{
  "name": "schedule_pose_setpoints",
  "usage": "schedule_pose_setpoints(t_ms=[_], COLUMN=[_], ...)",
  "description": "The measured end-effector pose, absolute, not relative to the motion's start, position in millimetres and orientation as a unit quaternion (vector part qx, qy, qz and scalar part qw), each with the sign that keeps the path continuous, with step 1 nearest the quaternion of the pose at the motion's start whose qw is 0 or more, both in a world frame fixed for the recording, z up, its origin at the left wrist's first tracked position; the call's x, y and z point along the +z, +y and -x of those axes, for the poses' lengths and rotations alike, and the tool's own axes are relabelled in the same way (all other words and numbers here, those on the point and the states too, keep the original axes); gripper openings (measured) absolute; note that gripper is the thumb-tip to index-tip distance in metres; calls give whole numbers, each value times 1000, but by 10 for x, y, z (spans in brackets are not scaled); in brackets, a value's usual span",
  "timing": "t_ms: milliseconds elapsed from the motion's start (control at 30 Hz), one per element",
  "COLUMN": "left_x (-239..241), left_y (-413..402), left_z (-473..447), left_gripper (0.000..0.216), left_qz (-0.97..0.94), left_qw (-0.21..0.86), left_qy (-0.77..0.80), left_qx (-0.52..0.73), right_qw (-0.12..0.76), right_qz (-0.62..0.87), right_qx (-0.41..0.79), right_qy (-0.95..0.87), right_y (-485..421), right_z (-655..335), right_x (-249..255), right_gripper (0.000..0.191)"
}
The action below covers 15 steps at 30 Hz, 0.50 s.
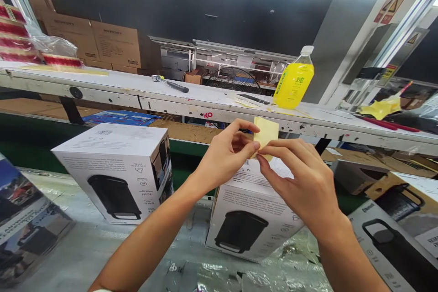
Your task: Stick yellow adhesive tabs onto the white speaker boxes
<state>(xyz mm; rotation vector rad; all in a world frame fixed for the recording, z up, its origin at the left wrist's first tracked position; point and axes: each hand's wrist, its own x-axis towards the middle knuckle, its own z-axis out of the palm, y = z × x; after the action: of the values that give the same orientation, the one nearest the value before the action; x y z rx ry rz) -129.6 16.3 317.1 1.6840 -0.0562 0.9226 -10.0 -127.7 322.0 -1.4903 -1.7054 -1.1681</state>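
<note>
Pinched in my left hand (236,143) is a small yellow paper pad (267,131), which looks like a stack of sticky notes or labels. My right hand (294,169) has its thumb and fingertips pressed together at the pad's lower edge; whether a single sheet is between them is too small to see. Both hands are raised over a white printed box (239,230) with a black speaker pictured on its side. To its left stands a similar white box (112,169).
A shelf (219,102) crosses behind, bearing a bottle of yellow liquid (294,80), a cutter knife (171,83), tape rolls (63,60) and red-handled scissors (379,123). More boxes stand at the left (27,223) and right (393,242). Brown cartons (112,43) are stacked beyond.
</note>
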Motion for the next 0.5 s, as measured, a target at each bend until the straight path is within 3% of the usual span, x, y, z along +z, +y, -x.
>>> schedule_pose_setpoints(t_ms=[300,367,500], left_x=[3165,3139,2954], left_y=[129,200,459], left_z=[1273,1245,1113], left_gripper=[15,12,14], left_qz=[-707,-695,-581], left_qw=[575,565,618], left_qy=[-17,-15,2], left_qx=[411,445,530], right_qw=[262,299,335], right_qz=[543,561,618], right_qx=[-451,-372,-38], right_qy=[-658,-676,-711], right_y=[-1285,-1291,-1209], right_z=[136,136,113], right_x=[3250,3323,3543], right_gripper=[13,11,5])
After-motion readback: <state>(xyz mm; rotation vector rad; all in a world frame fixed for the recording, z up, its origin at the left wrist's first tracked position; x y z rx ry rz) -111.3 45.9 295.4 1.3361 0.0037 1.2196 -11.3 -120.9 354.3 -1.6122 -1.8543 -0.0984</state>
